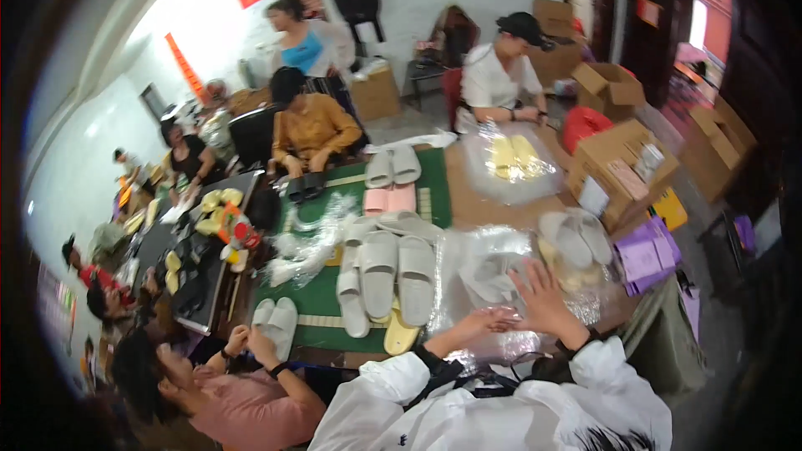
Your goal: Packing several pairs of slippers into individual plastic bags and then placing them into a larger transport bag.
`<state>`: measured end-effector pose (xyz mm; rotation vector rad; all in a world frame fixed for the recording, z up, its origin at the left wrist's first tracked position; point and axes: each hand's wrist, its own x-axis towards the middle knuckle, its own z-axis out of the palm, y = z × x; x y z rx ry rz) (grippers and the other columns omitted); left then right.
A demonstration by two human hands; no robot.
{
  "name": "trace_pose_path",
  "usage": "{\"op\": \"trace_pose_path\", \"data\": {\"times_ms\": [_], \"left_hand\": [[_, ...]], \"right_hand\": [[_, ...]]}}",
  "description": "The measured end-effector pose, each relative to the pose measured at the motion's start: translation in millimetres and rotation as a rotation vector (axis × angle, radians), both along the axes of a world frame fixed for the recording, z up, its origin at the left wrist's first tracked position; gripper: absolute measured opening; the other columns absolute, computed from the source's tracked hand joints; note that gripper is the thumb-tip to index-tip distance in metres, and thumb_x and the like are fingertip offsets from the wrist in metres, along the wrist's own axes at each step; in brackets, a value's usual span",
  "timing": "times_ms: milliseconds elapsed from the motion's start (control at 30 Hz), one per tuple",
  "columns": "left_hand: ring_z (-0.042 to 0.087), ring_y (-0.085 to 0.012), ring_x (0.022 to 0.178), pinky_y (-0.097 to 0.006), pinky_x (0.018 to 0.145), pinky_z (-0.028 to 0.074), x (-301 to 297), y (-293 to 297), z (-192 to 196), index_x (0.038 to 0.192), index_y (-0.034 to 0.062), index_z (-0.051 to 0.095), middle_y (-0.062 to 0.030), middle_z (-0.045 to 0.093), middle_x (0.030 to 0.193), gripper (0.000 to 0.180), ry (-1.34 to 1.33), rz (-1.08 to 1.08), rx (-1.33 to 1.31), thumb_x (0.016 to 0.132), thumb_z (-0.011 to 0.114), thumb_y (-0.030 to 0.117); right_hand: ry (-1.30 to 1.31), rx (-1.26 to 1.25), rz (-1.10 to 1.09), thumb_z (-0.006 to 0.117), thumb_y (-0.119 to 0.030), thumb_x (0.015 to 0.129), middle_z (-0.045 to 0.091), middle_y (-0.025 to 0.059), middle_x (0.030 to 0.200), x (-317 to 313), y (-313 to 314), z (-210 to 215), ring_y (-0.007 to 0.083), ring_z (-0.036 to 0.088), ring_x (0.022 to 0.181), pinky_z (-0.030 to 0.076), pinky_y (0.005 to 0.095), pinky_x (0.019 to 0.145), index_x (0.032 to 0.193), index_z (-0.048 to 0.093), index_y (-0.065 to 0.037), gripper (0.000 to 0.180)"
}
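My right hand (pixel 545 301) is raised over a clear plastic bag (pixel 455 267) with its fingers spread, holding nothing visible. Just left of it my left hand (pixel 484 324) reaches across, its fingers stretched toward the right palm. Whether the left fingertips touch the right hand I cannot tell. A pair of grey slippers (pixel 489 276) lies in the bag, partly hidden by my right hand. To the left of my hands, several grey slippers (pixel 378 267) are stacked on the green mat, with a yellow slipper (pixel 402 334) beneath them.
More grey slippers (pixel 576 235) in plastic lie to the right, near purple packets (pixel 647 255) and an open cardboard box (pixel 622 171). Across the table a person (pixel 501 75) sits by bagged yellow slippers (pixel 514 157). Another person (pixel 242 401) sits close on my left, beside the green mat (pixel 322 321).
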<state>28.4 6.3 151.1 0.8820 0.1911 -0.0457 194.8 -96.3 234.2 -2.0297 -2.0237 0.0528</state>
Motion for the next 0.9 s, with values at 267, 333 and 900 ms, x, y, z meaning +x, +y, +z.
{"op": "trace_pose_path", "data": {"times_ms": [267,333,900], "left_hand": [[0.038,-0.0203,0.122,-0.035,0.1,0.031,-1,-8,29,0.128,0.003,0.039,-0.0099,0.039,0.133,0.038,-0.022,0.053,0.318,0.094,0.041,0.019],[0.037,-0.0205,0.123,-0.036,0.1,0.031,1,-7,27,0.131,0.004,0.036,-0.0091,0.036,0.136,0.041,-0.033,0.02,0.403,0.093,0.041,0.019],[0.057,-0.0267,0.094,-0.034,0.081,0.044,-15,-34,219,0.102,0.0043,0.061,-0.0111,0.061,0.101,0.019,-0.515,0.378,1.285,0.086,0.052,0.008]], "right_hand": [[-0.035,0.097,-0.094,0.068,-0.021,0.067,0.044,0.0171,0.125,9,3,-26,0.0329,0.049,0.108,0.037,0.0449,0.088,0.133,0.033,-0.017,0.075],[0.169,-0.065,0.025,0.063,-0.013,0.068,0.058,0.0112,0.099,17,6,-32,0.0297,0.056,0.093,0.043,0.0403,0.074,0.116,0.051,-0.013,0.049],[-0.044,0.387,-0.111,0.048,-0.005,0.076,0.06,0.0123,0.091,134,53,33,0.0322,0.057,0.083,0.045,0.0411,0.068,0.094,0.053,-0.006,0.019]]}}
